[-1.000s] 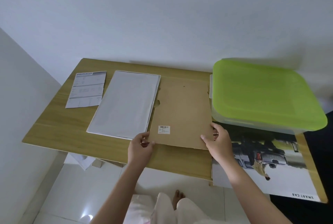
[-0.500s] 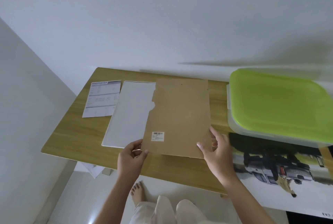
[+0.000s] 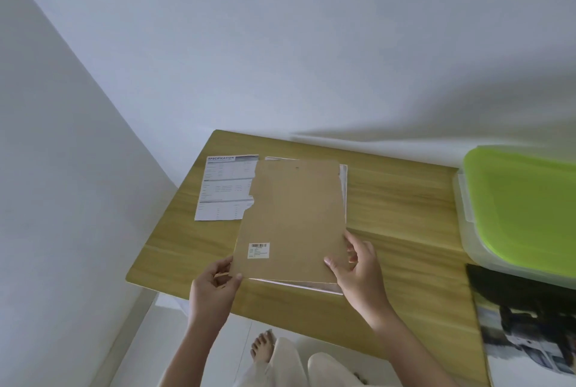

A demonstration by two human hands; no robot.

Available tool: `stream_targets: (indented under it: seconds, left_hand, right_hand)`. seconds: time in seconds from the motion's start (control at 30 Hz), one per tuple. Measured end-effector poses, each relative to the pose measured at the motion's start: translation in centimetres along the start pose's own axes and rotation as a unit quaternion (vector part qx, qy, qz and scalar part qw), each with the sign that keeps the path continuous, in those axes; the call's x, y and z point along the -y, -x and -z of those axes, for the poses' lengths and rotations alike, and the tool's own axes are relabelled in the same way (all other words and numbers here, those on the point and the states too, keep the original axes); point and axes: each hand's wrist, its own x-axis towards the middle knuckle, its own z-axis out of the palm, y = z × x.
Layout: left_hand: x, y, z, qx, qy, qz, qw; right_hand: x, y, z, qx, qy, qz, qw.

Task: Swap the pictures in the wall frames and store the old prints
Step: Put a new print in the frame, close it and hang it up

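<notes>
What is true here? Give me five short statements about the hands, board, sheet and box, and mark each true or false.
1. Both hands, left and right, grip the brown board. True.
2. The board covers the printed sheet completely. False: only its right edge is covered.
3. The box has a green lid. True.
4. The box lid is off. False: it is on.
5. The board's sticker is near the left hand. True.

The brown backing board (image 3: pixel 293 218) – barcode sticker near its lower left – lies over the white frame (image 3: pixel 343 187), covering most of it.
</notes>
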Motion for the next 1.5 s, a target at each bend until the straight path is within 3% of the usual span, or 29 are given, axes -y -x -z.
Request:
stream_targets:
  seconds: [0.37, 0.53, 0.73, 1.0, 1.5]
  left_hand:
    - [0.8, -5.4, -0.3, 0.119, -0.215, -0.035, 0.969]
    - [1.0, -6.9, 0.2, 0.119, -0.214, -0.039, 0.969]
    - [0.7, -8.2, 0.1, 0.157, -0.224, -0.111, 0.955]
    - [0.6, -10.1, -1.0, 0.188, -0.256, -0.137, 0.938]
    - [0.6, -10.7, -1.7, 0.173, -0.309, -0.162, 0.921]
  right_hand:
    - [-1.2, -0.6, -0.6, -0.029, 0.048, -0.061, 0.997]
    - [-1.1, 0.0, -1.7, -0.035, 0.071, -0.06, 0.995]
    - [-1.4, 0.0, -2.7, -0.034, 0.081, -0.074, 0.993]
    - [-2.3, -1.3, -1.5, -0.028, 0.018, -0.102, 0.994]
    - [-2.1, -2.2, -0.5, -0.008, -0.009, -0.103, 0.995]
